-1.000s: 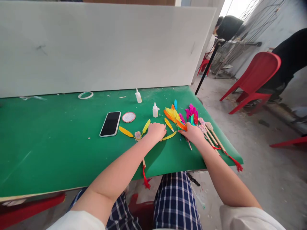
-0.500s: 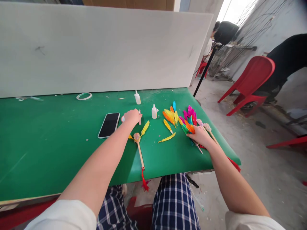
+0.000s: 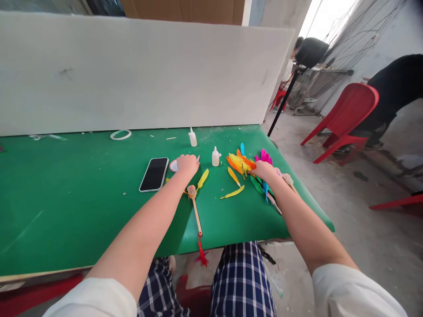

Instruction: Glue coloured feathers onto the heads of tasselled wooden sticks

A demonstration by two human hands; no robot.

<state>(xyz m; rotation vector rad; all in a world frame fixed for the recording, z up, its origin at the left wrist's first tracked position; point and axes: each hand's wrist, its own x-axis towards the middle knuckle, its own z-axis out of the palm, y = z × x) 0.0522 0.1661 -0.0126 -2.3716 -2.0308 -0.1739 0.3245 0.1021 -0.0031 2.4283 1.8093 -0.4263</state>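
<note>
While L hand (image 3: 187, 165) hides pt. disc (image 3: 172, 166) | R hand (image 3: 263, 170) at feathers (image 3: 238, 164) | grips: can't tell | phone scrn (image 3: 154, 175) dark

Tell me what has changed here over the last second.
The left hand moved leftward, away from the curved yellow feather, to the round, red-rimmed white disc, partly covering it. The right hand, after shifting right, came forward and left to the orange-and-yellow feather pile; its grip is unclear. The white-edged black phone and small white plastic bottles stayed put.
</note>
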